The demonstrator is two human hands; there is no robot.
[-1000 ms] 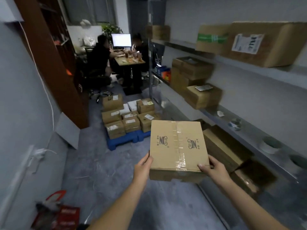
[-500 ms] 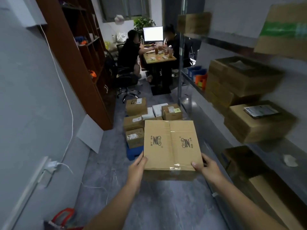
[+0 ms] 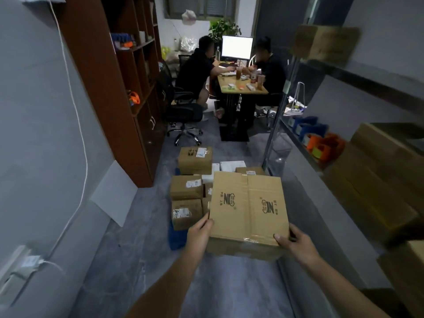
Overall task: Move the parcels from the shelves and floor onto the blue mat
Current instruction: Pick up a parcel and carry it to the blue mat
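Observation:
I carry a taped brown cardboard parcel (image 3: 249, 210) with black logos on top, level in front of me. My left hand (image 3: 199, 232) grips its near left corner and my right hand (image 3: 294, 243) grips its near right corner, thumb on top. Just beyond and partly hidden behind it, several smaller labelled parcels (image 3: 187, 188) are stacked on the blue mat (image 3: 177, 237), of which only the near left edge shows. More brown parcels (image 3: 376, 180) sit on the metal shelves at the right.
A brown bookcase (image 3: 119, 92) lines the left wall, with a grey panel (image 3: 114, 193) leaning below it. Two people sit at a desk (image 3: 241, 87) with a monitor at the back. An office chair (image 3: 183, 115) stands beyond the mat. Grey floor lies under my arms.
I have walked forward with the parcel; the stacked parcels and mat are now much nearer, directly behind the carried box. Both hands keep the same grip.

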